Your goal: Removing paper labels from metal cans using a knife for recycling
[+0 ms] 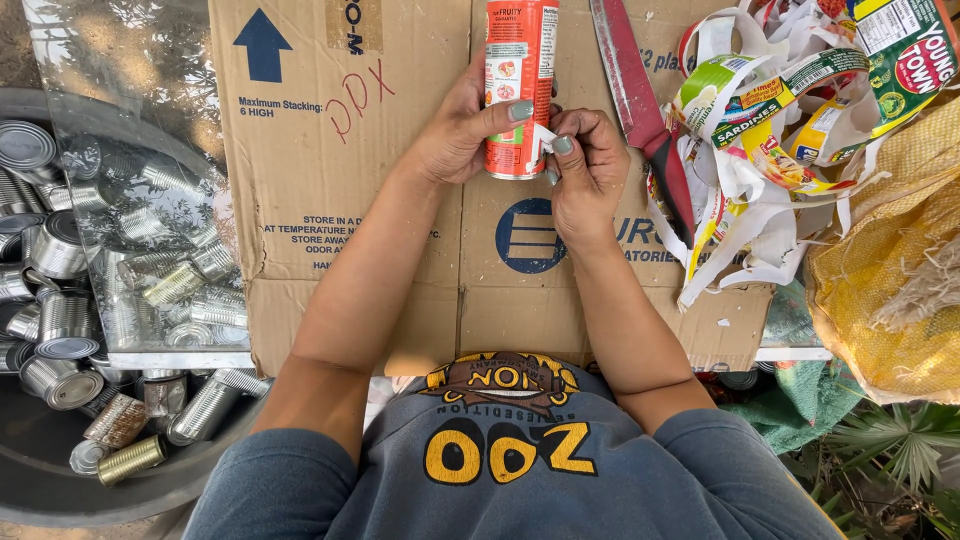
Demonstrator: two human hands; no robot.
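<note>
Left hand (455,135) wraps the orange can (520,85), grip closed round its lower half; can's long axis runs away from the person, over the cardboard sheet (340,200). Right hand (585,175) sits just beside the can's near end, grip pinching a white label flap (541,143). Count: 1 can in hand, 1 red-handled knife (640,110), 1 label-strip pile (770,130); bare tins in tub (60,300), too many to count.

The top of the red-labelled can (520,85) ran off the upper edge. The left hand (462,128) covered its near side. The red-handled knife (640,110) was cut off above, its lower end buried under peeled paper labels (760,150), perhaps the tip.
</note>
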